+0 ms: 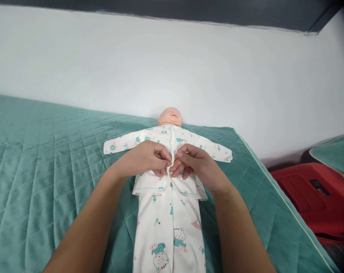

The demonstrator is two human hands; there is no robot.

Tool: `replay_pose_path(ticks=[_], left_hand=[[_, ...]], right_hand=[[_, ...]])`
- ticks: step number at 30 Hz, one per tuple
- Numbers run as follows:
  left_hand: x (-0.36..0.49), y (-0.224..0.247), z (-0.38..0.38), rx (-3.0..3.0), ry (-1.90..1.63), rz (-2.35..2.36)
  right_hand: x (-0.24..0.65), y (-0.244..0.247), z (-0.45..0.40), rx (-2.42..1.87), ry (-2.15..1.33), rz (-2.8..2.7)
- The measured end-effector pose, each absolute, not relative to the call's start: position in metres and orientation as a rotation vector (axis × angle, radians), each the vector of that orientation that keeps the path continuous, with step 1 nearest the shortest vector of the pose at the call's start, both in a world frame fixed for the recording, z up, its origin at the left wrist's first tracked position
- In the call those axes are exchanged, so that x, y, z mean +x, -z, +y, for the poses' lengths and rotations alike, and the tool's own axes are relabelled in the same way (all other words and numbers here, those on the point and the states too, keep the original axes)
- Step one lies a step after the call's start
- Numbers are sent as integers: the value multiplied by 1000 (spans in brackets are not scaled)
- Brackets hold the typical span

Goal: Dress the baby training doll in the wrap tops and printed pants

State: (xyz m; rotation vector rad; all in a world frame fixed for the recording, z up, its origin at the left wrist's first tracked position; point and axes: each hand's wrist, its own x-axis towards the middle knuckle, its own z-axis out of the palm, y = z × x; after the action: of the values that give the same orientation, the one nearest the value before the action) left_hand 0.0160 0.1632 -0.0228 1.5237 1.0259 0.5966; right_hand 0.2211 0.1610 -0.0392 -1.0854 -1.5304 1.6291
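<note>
A baby doll point(171, 116) lies on its back, its head toward the wall. It wears a white long-sleeved shirt point(145, 185) printed with small teal and pink figures, sleeves spread to both sides. Matching white trousers point(169, 231) stretch down toward me. My left hand point(156, 159) pinches the shirt's front edge at the middle of the chest. Across from it, my right hand point(187, 163) has its fingers closed on the other front edge, close to the left fingertips. Above the hands the front edges meet; below them they part. Whatever fastener lies between the fingertips is hidden.
A green quilted cover point(47, 170) spreads under the doll, with a pale piped edge at the right. Behind it rises a white wall point(132, 64). Beyond the right edge stand a red plastic object point(311, 193) and a green cushion-like piece point(333, 153).
</note>
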Motion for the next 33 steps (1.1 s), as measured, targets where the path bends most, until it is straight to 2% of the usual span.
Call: replay_pose_path(ticks=[9, 18, 20, 22, 24, 26, 30, 33], left_hand=[[14, 29, 165, 1476, -650, 881], [6, 26, 165, 1424, -454, 799], [6, 30, 167, 1418, -642, 805], [7, 38, 173, 1401, -978, 879], [9, 50, 181, 1426, -1319, 1063], [8, 65, 192, 1579, -1501, 1343], [-1, 95, 218, 2072, -1249, 1668], [-7, 109, 229, 2196, -1013, 1868]], right_hand=[[220, 38, 161, -1083, -1631, -1537], [229, 46, 168, -841, -1549, -1245], [230, 48, 170, -857, -1423, -1195], [231, 52, 172, -904, -1255, -1180], [230, 58, 175, -966, -1069, -1216], [229, 66, 178, -1061, -907, -1312], [226, 84, 194, -1250, -753, -1572], [231, 98, 211, -1343, -651, -1727]])
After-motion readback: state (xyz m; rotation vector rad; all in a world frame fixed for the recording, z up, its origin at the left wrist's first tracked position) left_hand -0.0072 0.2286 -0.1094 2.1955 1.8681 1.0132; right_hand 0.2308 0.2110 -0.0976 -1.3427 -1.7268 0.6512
